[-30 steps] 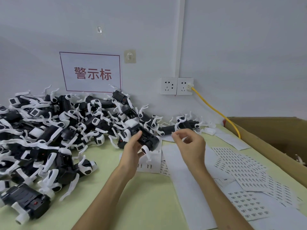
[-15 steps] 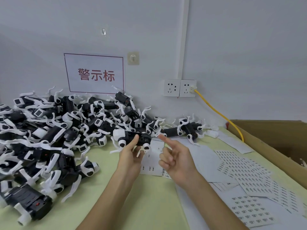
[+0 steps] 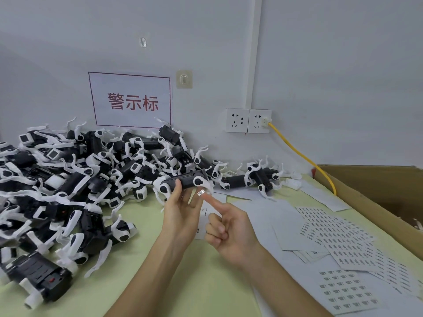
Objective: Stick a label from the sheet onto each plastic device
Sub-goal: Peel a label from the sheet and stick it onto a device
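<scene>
My left hand (image 3: 180, 216) grips a black plastic device (image 3: 186, 180) with white clip arms, held level above the green table (image 3: 206, 284). My right hand (image 3: 231, 232) points its straight index finger up toward the device's underside, the other fingers curled in. A small white label (image 3: 201, 192) sticks to that fingertip, just below the device's right end. Label sheets (image 3: 338, 234) lie spread on the table to the right, and another sheet (image 3: 348, 291) lies nearer me.
A big pile of the same devices (image 3: 68, 179) fills the left side up to the wall. A cardboard box (image 3: 377, 186) stands at the right edge. A yellow cable (image 3: 297, 152) runs from the wall sockets (image 3: 248, 120) down behind the box.
My left hand turned the device level and lifted it slightly. My right hand went from pinching the label to pointing, and the fingertip with the label rose close under the device.
</scene>
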The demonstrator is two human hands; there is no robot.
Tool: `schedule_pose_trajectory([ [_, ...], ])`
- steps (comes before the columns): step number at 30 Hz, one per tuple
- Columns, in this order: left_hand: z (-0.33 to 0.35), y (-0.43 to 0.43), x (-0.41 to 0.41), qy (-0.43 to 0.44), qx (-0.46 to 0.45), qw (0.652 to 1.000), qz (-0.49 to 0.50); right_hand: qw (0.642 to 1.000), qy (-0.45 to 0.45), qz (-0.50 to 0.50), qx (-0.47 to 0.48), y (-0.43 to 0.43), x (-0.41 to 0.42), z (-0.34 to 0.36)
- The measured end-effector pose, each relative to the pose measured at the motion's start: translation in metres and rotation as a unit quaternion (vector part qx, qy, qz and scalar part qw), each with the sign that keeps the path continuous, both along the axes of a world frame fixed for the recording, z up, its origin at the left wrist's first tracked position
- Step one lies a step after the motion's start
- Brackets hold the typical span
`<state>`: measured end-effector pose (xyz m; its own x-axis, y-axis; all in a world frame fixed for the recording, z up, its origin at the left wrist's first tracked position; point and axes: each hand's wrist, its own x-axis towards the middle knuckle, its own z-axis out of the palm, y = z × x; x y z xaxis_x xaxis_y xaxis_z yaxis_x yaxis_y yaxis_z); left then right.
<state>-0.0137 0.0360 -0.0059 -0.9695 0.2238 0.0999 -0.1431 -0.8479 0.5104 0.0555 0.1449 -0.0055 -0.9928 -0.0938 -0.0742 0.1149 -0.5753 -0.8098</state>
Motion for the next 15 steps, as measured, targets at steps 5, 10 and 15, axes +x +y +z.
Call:
schedule_pose_trajectory([
  [5,-0.001,0.004,0.004,-0.027,-0.011,0.999,-0.021,0.999,0.008,0.021,-0.027,-0.006,0.002,-0.001],
  [10,-0.002,0.007,0.008,-0.068,-0.019,0.997,-0.037,0.998,0.009,0.017,-0.058,-0.007,0.002,-0.001],
  [15,0.0,0.009,0.012,-0.059,-0.032,0.996,-0.06,0.998,0.013,0.015,-0.066,-0.006,0.002,-0.001],
])
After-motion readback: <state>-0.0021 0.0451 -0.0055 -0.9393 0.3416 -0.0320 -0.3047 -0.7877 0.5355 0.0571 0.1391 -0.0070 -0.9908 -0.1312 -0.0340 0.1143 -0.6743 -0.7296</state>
